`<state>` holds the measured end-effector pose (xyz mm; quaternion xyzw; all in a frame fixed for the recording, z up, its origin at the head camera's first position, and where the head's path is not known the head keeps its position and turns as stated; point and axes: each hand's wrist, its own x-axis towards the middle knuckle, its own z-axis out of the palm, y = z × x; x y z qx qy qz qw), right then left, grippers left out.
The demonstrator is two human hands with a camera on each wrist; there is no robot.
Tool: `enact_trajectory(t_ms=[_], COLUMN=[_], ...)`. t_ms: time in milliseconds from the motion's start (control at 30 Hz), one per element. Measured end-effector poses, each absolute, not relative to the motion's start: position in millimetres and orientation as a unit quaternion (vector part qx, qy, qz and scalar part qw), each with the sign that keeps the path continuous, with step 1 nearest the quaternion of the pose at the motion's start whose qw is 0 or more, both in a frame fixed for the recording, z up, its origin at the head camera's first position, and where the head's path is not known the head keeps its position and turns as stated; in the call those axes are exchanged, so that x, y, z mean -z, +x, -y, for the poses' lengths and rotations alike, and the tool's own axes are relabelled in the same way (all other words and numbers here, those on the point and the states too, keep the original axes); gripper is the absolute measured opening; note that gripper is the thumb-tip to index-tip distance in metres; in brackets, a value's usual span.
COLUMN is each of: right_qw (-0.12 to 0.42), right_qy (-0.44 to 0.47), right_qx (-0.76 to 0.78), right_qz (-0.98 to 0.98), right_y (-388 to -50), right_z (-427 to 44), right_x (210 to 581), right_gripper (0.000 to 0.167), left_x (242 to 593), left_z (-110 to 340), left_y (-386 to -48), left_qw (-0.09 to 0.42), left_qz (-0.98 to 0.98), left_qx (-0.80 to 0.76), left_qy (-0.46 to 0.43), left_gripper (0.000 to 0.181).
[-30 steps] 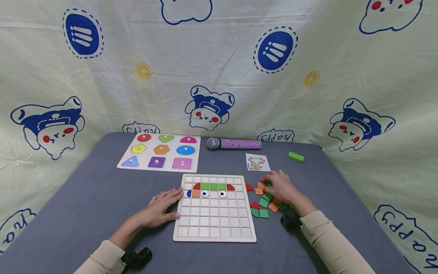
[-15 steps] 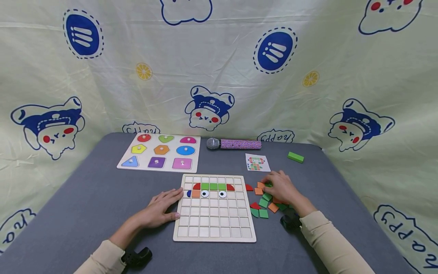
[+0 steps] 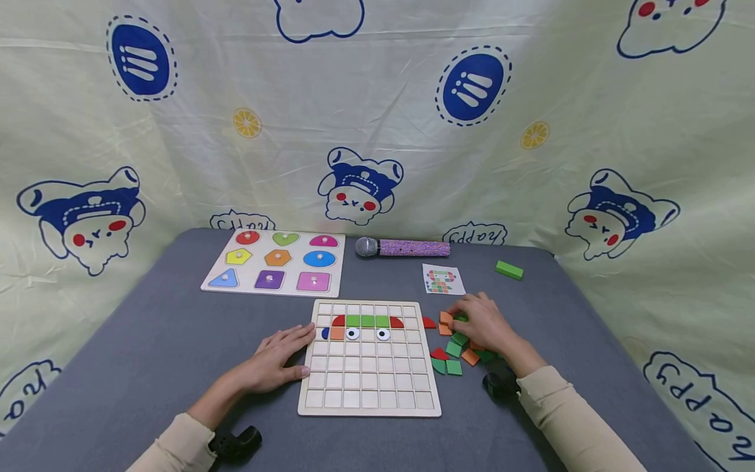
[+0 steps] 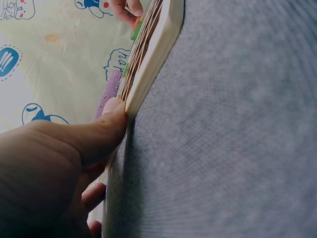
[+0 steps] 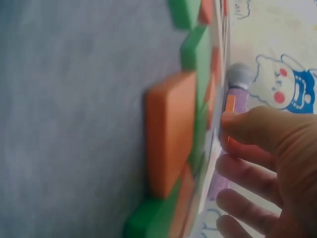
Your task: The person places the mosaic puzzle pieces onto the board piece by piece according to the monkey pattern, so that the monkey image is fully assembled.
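Observation:
My left hand (image 3: 274,359) touches the left edge of a pale wooden grid board (image 3: 369,381), its fingers and thumb extended. In the left wrist view the thumb (image 4: 101,131) rests against the board's side. Red, green, orange and blue tiles and two round eye pieces (image 3: 383,334) sit in the board's upper rows. To the right of the board, my right hand (image 3: 485,322) pinches an orange tile (image 5: 231,105) between thumb and index finger, above the loose pile. Green tiles (image 3: 453,349), orange tiles (image 3: 470,356) and red pieces (image 3: 439,354) lie below it, partly hidden by the hand.
A small picture card (image 3: 444,280) lies behind the pile. Farther back are a purple glittery microphone (image 3: 413,248), a green block (image 3: 509,269) and a white shape puzzle board (image 3: 250,286). A printed curtain (image 3: 377,98) hangs behind the table.
An orange tile at the right fingertips has come up slightly from the pile, in my right hand's pinch. My left hand and the board have stayed in place.

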<state>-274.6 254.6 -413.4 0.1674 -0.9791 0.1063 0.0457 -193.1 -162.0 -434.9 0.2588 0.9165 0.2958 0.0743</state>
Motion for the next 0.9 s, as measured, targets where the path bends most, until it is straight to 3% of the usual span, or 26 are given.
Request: enact_trajectory(t_ms=[600, 900], right_qw=[0.076, 0.053], right_qy=[0.269, 0.270], right_qx=[-0.109, -0.101], right_qz=[0.954, 0.956], right_y=[-250.7, -248.1], right_z=[-201.3, -178.6], right_x=[408.3, 409.4], right_gripper=[0.021, 0.020], left_x=[432.7, 433.2], left_z=[161.3, 161.3], left_y=[-192.4, -192.6], left_qw=[0.073, 0.075], left_qz=[-0.918, -0.917], left_qx=[-0.296, -0.298], left_qy=[0.254, 0.253], left_gripper=[0.068, 0.068])
